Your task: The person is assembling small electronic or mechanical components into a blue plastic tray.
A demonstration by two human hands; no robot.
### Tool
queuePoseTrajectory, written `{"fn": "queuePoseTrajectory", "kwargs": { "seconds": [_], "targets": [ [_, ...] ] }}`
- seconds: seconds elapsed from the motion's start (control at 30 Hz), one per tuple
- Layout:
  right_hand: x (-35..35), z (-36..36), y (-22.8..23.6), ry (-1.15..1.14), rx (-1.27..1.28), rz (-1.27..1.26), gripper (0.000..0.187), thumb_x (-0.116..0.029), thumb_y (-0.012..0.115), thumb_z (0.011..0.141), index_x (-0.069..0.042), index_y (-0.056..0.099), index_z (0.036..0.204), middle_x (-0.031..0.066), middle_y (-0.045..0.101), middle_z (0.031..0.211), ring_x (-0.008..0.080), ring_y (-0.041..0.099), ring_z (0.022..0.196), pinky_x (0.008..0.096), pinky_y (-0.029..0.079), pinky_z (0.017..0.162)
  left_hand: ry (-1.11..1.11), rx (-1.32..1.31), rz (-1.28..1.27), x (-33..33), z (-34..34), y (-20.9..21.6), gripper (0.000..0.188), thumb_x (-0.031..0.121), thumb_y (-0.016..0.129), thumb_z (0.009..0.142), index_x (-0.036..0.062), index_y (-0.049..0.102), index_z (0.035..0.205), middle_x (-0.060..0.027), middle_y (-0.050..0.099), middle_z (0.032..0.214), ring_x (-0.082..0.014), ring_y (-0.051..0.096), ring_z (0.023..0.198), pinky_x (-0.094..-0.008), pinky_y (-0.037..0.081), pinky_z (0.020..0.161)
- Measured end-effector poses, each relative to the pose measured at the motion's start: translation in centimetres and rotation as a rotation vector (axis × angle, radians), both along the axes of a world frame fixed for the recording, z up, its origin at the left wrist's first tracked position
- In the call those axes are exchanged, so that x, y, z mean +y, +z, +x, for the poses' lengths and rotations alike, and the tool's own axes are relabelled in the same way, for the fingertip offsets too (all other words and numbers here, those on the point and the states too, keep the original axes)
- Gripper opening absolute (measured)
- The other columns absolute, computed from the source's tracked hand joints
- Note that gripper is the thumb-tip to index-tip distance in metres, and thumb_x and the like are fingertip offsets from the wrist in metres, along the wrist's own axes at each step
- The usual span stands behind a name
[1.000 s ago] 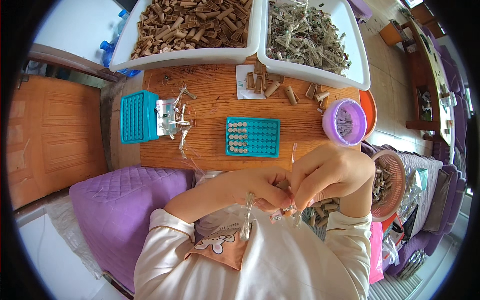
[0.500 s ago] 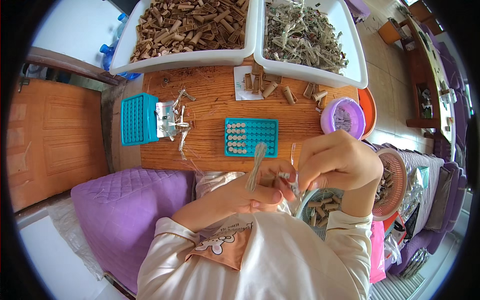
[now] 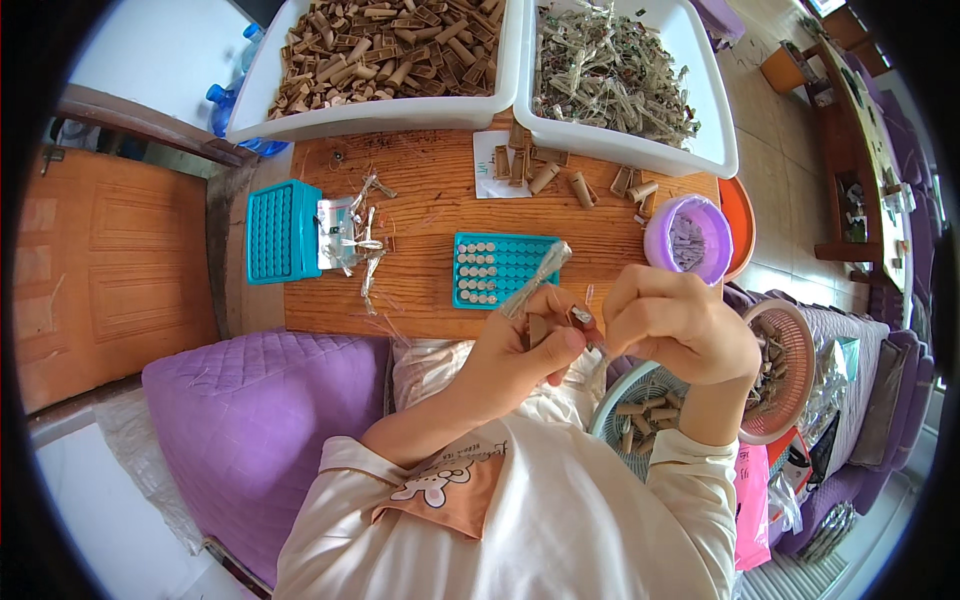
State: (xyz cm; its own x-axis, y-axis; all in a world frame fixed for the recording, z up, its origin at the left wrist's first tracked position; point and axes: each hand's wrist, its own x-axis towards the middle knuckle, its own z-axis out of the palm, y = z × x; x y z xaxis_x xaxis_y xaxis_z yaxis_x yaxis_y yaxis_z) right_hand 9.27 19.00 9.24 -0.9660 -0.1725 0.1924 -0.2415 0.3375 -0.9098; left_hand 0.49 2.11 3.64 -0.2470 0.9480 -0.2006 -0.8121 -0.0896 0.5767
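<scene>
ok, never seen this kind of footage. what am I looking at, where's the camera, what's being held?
No machine here: a fisheye camera worn on a person's head looks down at their two bare hands, so straight edges bend. The left hand pinches a small brown tube and a clear plastic sleeve; the right hand works at the same tube. On the wooden table lie two teal trays, a purple cup and two white bins: brown tubes and clear sleeves.
</scene>
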Motion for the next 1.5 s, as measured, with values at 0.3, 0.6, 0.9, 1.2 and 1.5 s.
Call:
{"fn": "queuePoseTrajectory", "kwargs": {
  "seconds": [0.3,0.6,0.9,1.2,1.5],
  "targets": [
    [-5.0,0.8,-4.4,-0.395,-0.014,-0.767,0.032,-0.017,0.063,0.078,-0.002,0.04,0.095,0.0037,0.042,0.094,0.0091,0.046,0.082,0.0226,0.043,0.07,0.501,1.286,-0.046,0.2,-0.4,-0.4,0.023,0.011,0.069,0.072,0.0004,0.057,0.088,-0.0059,0.06,0.075,-0.0063,0.053,0.058,-0.0187,0.039,0.046],
    [-5.9,0.8,-2.9,-0.577,-0.111,-0.636,0.034,0.004,0.067,0.068,-0.003,0.041,0.088,0.0041,0.043,0.09,0.0106,0.048,0.085,0.0237,0.048,0.068,0.336,0.739,-0.093,-0.5,-0.5,-0.5,0.026,0.009,0.064,0.076,-0.0011,0.053,0.098,-0.005,0.06,0.071,-0.0039,0.051,0.061,-0.0174,0.04,0.053],
    [-4.8,0.3,-0.6,-0.459,0.154,0.266,0.026,0.004,0.062,0.066,-0.003,0.047,0.086,0.0109,0.045,0.087,0.0258,0.052,0.072,0.0317,0.045,0.056,0.184,0.311,-0.052,-0.2,-1.2,-0.1,0.026,0.016,0.059,0.082,0.0025,0.046,0.1,-0.0047,0.057,0.072,-0.0034,0.05,0.059,-0.0165,0.039,0.052],
    [-4.2,-0.5,0.9,-0.23,0.002,0.529,0.016,0.0,0.057,0.069,-0.003,0.049,0.083,0.0093,0.047,0.085,0.025,0.054,0.07,0.0312,0.046,0.058,-0.193,-0.093,-0.11,-0.6,-2.3,-2.2,0.019,0.017,0.058,0.082,0.0063,0.048,0.094,-0.0026,0.051,0.068,-0.0022,0.034,0.043,-0.0168,0.023,0.036],
    [-0.6,-2.5,1.6,-0.144,0.016,0.393,0.022,0.005,0.061,0.062,-0.002,0.049,0.079,0.0084,0.046,0.08,0.021,0.051,0.07,0.0279,0.044,0.064,-0.424,-0.338,-0.085,-0.6,-2.5,-2.3,0.017,0.016,0.057,0.082,0.0062,0.048,0.093,-0.0059,0.052,0.072,-0.0016,0.034,0.043,-0.0129,0.023,0.036]
  ]
}}
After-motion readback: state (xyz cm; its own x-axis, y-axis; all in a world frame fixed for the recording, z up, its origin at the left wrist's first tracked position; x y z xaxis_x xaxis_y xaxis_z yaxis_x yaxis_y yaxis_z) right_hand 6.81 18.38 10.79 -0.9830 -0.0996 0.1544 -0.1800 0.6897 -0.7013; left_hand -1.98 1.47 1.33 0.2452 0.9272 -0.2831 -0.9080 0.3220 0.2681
